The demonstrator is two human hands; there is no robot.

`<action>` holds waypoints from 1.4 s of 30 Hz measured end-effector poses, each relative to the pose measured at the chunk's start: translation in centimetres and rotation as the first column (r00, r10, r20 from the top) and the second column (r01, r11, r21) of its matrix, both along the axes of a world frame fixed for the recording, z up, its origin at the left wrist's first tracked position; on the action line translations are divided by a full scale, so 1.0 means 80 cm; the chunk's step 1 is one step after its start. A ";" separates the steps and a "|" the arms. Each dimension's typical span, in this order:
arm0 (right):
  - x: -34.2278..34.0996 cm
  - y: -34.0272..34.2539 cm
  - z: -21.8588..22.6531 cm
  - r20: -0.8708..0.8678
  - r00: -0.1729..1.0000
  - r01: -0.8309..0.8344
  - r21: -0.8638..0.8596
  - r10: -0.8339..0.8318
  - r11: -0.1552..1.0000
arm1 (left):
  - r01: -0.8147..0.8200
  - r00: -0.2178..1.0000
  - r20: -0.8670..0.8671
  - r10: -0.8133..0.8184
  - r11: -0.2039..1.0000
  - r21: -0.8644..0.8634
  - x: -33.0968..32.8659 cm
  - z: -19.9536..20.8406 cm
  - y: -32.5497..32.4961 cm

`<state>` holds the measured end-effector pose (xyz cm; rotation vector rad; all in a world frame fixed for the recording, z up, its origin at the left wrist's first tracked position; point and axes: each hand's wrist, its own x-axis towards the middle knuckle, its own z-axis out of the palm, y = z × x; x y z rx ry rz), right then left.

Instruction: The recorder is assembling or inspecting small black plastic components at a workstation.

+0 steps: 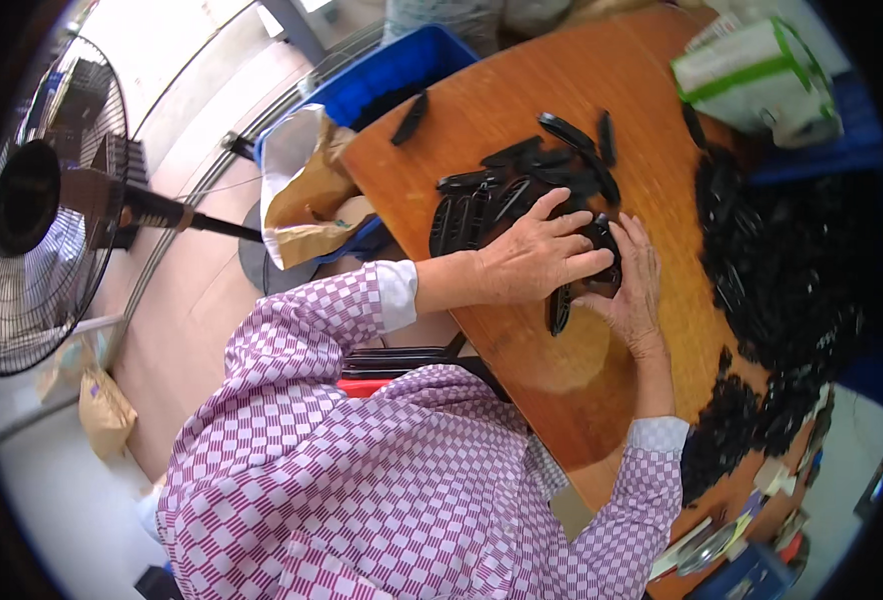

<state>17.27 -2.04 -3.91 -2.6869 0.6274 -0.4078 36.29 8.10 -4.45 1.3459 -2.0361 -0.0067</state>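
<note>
The wooden table [502,100] piled with loose black parts [802,270] and the blue bin [387,76] beside it suggest a workshop.

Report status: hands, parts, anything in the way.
Left hand, right hand: on black parts, grip unclear. Loose black pile beside left hand. Larger black heap far right, apart from hands.

A hand could pass over the table's [552,380] near side or between the right hand [638,287] and the black heap [797,265]. Loose parts [462,217] block the way beyond the left hand [534,260]; a bag [752,78] bars the far right corner.
</note>
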 end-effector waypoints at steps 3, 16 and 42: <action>0.043 0.007 -0.001 0.040 0.998 -0.038 0.009 0.038 0.999 | -0.070 0.995 0.073 0.074 0.996 -0.058 0.049 -0.001 -0.002; 0.220 0.025 -0.030 0.321 0.947 0.074 -0.134 -0.028 0.988 | -0.669 0.729 0.087 0.679 0.734 -0.116 0.231 0.002 -0.016; -0.198 -0.077 -0.007 0.290 0.681 0.714 -0.468 -0.673 0.521 | -0.522 0.702 0.533 0.473 0.851 -0.067 0.195 -0.026 -0.162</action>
